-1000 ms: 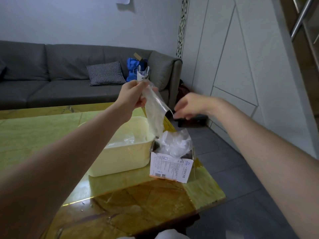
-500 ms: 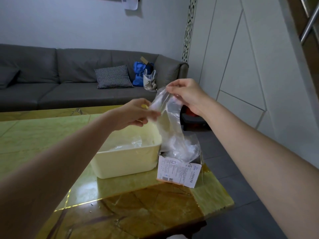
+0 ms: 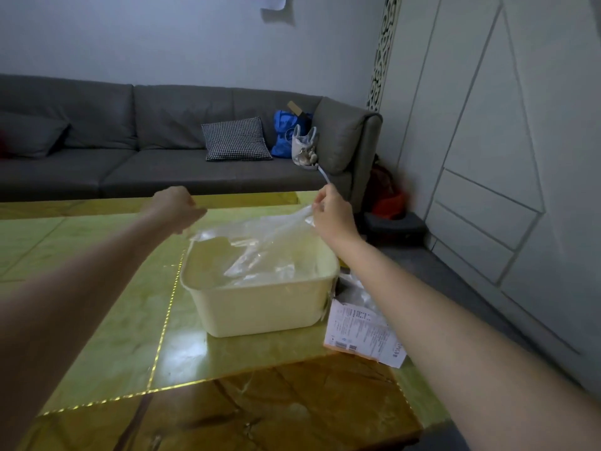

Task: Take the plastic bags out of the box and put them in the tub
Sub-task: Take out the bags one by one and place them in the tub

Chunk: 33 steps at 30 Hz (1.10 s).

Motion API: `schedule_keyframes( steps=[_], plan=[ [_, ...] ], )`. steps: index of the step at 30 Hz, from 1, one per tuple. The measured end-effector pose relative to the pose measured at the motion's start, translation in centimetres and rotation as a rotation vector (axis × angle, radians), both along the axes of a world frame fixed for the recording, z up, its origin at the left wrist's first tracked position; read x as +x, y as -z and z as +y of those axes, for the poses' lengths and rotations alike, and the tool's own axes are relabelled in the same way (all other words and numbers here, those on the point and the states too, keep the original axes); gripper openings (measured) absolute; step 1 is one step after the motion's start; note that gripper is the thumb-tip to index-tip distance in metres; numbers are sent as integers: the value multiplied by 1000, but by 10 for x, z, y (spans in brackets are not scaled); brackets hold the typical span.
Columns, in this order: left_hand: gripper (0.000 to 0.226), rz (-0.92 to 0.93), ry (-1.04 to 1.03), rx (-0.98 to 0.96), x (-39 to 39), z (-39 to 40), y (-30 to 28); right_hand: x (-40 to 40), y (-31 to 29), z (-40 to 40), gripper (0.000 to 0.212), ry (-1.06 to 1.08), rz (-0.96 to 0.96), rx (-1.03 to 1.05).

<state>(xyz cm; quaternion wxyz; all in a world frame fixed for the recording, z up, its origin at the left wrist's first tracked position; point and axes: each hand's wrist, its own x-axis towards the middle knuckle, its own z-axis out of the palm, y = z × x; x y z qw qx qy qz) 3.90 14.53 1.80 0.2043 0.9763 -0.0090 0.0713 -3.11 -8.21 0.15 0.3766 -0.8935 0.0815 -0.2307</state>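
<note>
A cream plastic tub (image 3: 260,307) stands on the green-gold table. A clear plastic bag (image 3: 257,242) is stretched flat over the tub's open top. My right hand (image 3: 331,213) pinches the bag's far right corner above the tub's back rim. My left hand (image 3: 177,206) is closed at the bag's far left corner, just beyond the tub; its grip on the bag is hard to make out. The box (image 3: 361,330), with a printed label on its side, sits right of the tub, mostly hidden behind my right forearm, with crumpled clear plastic showing in it.
The table (image 3: 113,320) ends just right of the box, with grey floor beyond. A grey sofa (image 3: 146,164) with a checked cushion, a blue bag and a white bag runs along the far wall. White panelled doors fill the right side.
The bag was drawn up out of the box between both hands, then carried left and lowered. It now lies spread over the tub, and both hands have dropped to the tub's far rim.
</note>
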Motion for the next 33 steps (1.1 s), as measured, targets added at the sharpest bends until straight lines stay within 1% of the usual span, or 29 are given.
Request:
schedule_keyframes(
  steps=[1, 2, 3, 4, 5, 6, 7, 9, 10, 11, 13, 14, 15, 17, 18, 19, 20, 21, 22, 23, 24, 25, 26, 28, 31, 32, 33],
  plan=[
    [19, -106, 42, 24, 3, -2, 2, 4, 8, 6, 8, 0, 31, -31],
    [17, -177, 124, -6, 4, -6, 4, 8, 16, 11, 9, 3, 55, -62],
    [18, -205, 238, -54, 1, -12, 6, 11, 23, 14, 11, 5, 75, -83],
    [26, -179, 370, -83, -5, -21, 8, 13, 28, 16, 15, 4, 92, -93],
    [38, -85, 486, -67, -10, -28, 13, 14, 32, 17, 18, 2, 111, -108],
    [51, 36, 562, -10, -15, -35, 18, 15, 35, 17, 22, -4, 130, -139],
    [62, 155, 589, 84, -17, -40, 27, 15, 37, 17, 26, -16, 154, -186],
    [77, 296, 569, 320, -15, -48, 43, 15, 38, 16, 34, -61, 229, -295],
    [79, 326, 557, 416, -13, -51, 52, 14, 38, 15, 39, -99, 286, -336],
    [78, 352, 544, 472, -11, -54, 60, 14, 39, 15, 43, -143, 351, -372],
    [72, 417, 524, 484, -6, -60, 73, 16, 40, 12, 46, -205, 464, -502],
    [70, 446, 527, 484, -4, -62, 77, 17, 38, 11, 43, -220, 493, -601],
    [69, 457, 531, 503, -3, -63, 80, 18, 35, 11, 37, -226, 482, -699],
    [71, 426, 549, 540, 2, -64, 83, 21, 25, 11, 28, -225, 370, -822],
    [73, 414, 555, 547, 3, -64, 83, 22, 20, 13, 25, -247, 331, -831],
    [73, 406, 554, 551, 6, -64, 84, 24, 18, 15, 23, -296, 361, -765],
    [73, 411, 553, 565, 7, -64, 86, 25, 17, 18, 23, -356, 463, -660],
    [70, 432, 554, 574, 10, -64, 89, 24, 19, 21, 25, -419, 618, -577],
    [64, 465, 542, 553, 14, -63, 92, 24, 23, 24, 29, -463, 792, -563],
    [57, 486, 540, 547, 16, -61, 95, 24, 28, 25, 34, -473, 933, -631],
    [55, 494, 532, 539, 17, -58, 96, 26, 34, 25, 38, -461, 1007, -724],
    [59, 488, 516, 559, 18, -55, 95, 26, 38, 25, 39, -454, 1017, -793],
    [66, 479, 490, 577, 18, -51, 95, 27, 42, 25, 39, -454, 1009, -812],
    [75, 498, 463, 606, 17, -46, 93, 29, 46, 23, 37, -456, 991, -780],
    [69, 596, 432, 559, 11, -46, 83, 28, 42, 18, 34, -441, 970, -684],
    [63, 585, 441, 530, 7, -47, 75, 28, 38, 16, 34, -433, 937, -625],
    [55, 518, 464, 514, 3, -48, 66, 26, 32, 13, 33, -425, 887, -551]
  ],
)
